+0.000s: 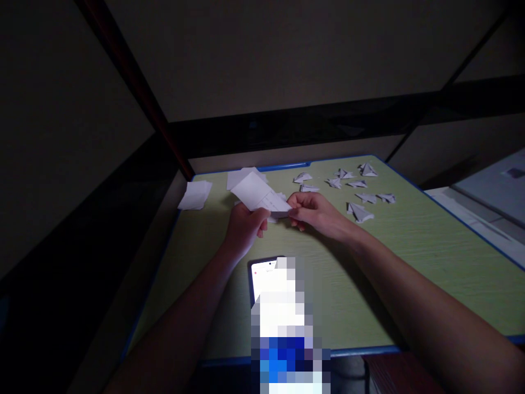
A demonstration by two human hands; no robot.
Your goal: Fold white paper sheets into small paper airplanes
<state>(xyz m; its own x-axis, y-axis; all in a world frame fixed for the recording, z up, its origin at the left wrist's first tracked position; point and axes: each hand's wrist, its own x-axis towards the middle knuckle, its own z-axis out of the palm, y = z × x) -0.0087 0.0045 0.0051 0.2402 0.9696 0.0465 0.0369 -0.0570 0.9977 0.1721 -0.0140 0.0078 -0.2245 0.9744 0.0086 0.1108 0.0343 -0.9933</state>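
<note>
My left hand (245, 227) and my right hand (314, 212) both pinch a white sheet of paper (258, 194), held a little above the green table (410, 257). The sheet is partly folded and tilts up to the left. My left fingers close on its lower edge, and my right thumb and fingers close on its right corner. Several small folded white paper shapes (360, 212) lie on the table to the right of my hands.
A lit phone (266, 279) lies on the table near me, partly blurred out. Loose white sheets (196, 195) lie at the table's far left corner, more behind the held sheet (240, 176). Dark bars and a wall stand behind the blue-edged table.
</note>
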